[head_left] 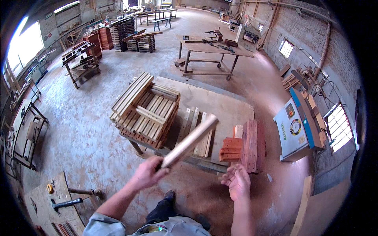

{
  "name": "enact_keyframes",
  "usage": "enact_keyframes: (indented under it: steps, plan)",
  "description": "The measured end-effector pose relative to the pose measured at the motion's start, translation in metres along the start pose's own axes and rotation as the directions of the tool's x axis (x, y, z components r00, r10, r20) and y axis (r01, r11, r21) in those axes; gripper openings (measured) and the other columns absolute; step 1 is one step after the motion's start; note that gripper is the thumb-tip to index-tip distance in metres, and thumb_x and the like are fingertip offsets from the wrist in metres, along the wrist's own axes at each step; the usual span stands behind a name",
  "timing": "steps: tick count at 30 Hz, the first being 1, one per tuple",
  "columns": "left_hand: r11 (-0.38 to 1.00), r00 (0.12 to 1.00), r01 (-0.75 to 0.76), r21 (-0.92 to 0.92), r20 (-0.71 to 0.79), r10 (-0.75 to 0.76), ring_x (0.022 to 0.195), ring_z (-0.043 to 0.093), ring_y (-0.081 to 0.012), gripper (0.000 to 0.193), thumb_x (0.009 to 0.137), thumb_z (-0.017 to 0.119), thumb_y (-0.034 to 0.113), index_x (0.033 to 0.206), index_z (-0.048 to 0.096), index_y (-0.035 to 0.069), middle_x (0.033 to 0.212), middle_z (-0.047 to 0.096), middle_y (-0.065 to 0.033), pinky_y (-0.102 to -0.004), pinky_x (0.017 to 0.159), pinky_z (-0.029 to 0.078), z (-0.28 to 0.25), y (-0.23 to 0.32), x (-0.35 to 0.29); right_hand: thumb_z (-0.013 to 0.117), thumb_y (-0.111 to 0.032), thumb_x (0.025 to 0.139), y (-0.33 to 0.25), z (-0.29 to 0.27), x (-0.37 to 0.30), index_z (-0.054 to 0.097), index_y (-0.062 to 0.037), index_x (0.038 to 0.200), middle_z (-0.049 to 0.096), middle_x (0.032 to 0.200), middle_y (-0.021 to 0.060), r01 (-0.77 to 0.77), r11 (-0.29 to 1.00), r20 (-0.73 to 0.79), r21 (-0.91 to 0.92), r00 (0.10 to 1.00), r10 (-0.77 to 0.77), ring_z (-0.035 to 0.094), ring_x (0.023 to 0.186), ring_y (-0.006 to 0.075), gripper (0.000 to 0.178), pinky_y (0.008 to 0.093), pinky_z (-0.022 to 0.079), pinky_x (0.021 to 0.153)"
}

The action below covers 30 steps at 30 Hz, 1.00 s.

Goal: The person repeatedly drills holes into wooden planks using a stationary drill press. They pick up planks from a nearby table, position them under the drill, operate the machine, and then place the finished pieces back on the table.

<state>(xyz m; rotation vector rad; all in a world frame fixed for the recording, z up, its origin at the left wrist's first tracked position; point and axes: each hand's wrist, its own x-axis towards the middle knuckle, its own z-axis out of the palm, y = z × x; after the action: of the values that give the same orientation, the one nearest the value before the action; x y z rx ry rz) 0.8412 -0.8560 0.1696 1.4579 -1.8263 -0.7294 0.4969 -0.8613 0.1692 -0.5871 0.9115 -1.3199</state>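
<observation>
My left hand (148, 174) is closed around the lower end of a pale wooden slat (189, 141). The slat slants up and to the right over the near edge of the worktable (232, 108). To the right, my right hand (237, 181) is half curled with its fingers apart, and I make out nothing held in it. Just beyond it lie reddish drilled wooden pieces (230, 149) and longer curved red boards (253, 145). Several pale drilled slats (202, 143) rest on the table, partly hidden behind the held slat. A crisscross stack of slats (147, 112) stands at the table's left.
A grey machine with a blue top (293, 128) stands at the right. At lower left, a small bench (59, 188) bears a hammer (66, 203) and a yellow tape measure (50, 188). Farther off are a wheeled table with tools (212, 48) and dark stacked wood (122, 34).
</observation>
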Motion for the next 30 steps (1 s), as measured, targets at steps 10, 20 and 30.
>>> enact_keyframes:
  steps: [10,20,30]
  plan:
    - [0.971,0.958,0.238,0.009,-0.169,-0.233,0.08,0.065,-0.0261,0.043,0.084,0.067,0.036,0.111,0.058,0.004,0.085,0.066,-0.0143,-0.0373,0.073,0.049,-0.087,-0.089,0.149,0.052,-0.017,0.095,0.086,-0.03,0.012,0.052,-0.008,0.104,0.063,0.089,0.0102,-0.258,0.966,-0.227,-0.026,0.942,0.246,0.063,0.071,0.0225,0.012,0.0381,0.055,0.058]
    - [0.574,0.933,0.327,0.751,-0.353,-0.07,0.099,0.058,-0.0351,0.031,0.083,0.063,0.03,0.1,0.057,0.004,0.099,0.06,-0.019,-0.0438,0.082,0.049,-0.097,-0.119,0.208,0.054,-0.022,0.095,0.116,-0.047,0.033,0.054,-0.0064,0.101,0.062,0.086,0.0084,-0.332,0.937,-0.342,-0.108,0.897,0.278,0.063,0.071,0.0204,0.017,0.0352,0.054,0.058]
    - [0.418,0.945,0.311,0.853,-0.325,-0.041,0.105,0.051,-0.0316,0.031,0.08,0.065,0.023,0.105,0.057,0.004,0.106,0.056,-0.0141,-0.0428,0.088,0.043,-0.083,-0.135,0.222,0.066,-0.02,0.085,0.186,-0.073,0.124,0.051,0.0031,0.119,0.063,0.096,0.0104,0.017,0.603,-0.16,-0.797,0.958,-0.239,0.063,0.084,0.0181,0.044,0.0303,0.052,0.071]
